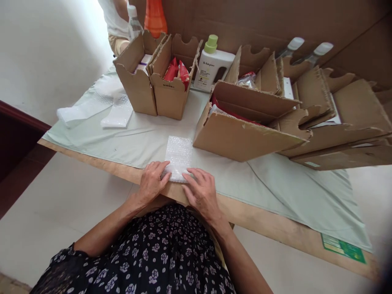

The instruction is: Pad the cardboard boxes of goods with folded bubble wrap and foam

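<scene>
A small sheet of bubble wrap (179, 156) lies flat on the pale green cloth (137, 141) near the table's front edge. My left hand (152, 181) rests on its near left corner, fingers stretched flat and pressing down. My right hand (200, 191) lies on the near right corner, fingers also flat and slightly spread. Neither hand grips anything. Both forearms reach out over my dark flowered dress.
Open cardboard boxes (167, 87) hold red packets (176, 71); a large box (241, 130) lies at the right. A white bottle with a green cap (211, 61) stands behind. More bubble wrap (118, 112) lies far left. Another person (118, 24) stands at the back.
</scene>
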The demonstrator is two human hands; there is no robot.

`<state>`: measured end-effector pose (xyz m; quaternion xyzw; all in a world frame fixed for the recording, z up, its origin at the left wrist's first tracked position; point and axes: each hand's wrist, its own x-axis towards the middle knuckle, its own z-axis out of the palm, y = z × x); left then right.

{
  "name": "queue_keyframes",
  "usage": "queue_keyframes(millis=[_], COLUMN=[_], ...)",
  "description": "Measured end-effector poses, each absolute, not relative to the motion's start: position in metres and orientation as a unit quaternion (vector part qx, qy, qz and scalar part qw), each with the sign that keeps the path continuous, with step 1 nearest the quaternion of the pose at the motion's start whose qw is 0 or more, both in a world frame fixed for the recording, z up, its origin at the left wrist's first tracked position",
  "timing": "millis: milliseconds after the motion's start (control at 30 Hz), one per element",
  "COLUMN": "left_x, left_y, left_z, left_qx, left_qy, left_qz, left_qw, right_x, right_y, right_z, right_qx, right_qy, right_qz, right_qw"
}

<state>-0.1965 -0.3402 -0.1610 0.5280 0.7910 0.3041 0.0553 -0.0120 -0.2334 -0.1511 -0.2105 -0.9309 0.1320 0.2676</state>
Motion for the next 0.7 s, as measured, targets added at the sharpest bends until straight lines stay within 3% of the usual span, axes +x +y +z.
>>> queue_keyframes(millis=[133,300,500,600,700], left_x=[-0.194,-0.198,-0.215,-0.221,-0.221], left_y=[-0.352,-0.363,-0.324,-0.306,-0.308], left_z=[-0.156,-0.148,-0.155,-0.158,-0.156], left_qx=[0.557,0.601,0.577,0.566,0.515], left_qy=[0.762,0.718,0.757,0.773,0.781], left_qz=[0.331,0.348,0.300,0.279,0.345], left_qw=[0.015,0.054,0.059,0.059,0.077], right_x=[-0.017,-0.015,-0.018,-0.024,-0.033], right_y=[-0.230,-0.222,-0.226,-0.227,-0.218], right_z=[-0.152,-0.145,-0.144,-0.147,-0.155], right_qx=[-0.199,-0.219,-0.296,-0.252,-0.245], right_qy=[-0.938,-0.909,-0.901,-0.926,-0.925], right_qz=[0.201,0.319,0.200,0.170,0.211], right_qw=[0.199,0.156,0.245,0.223,0.197])
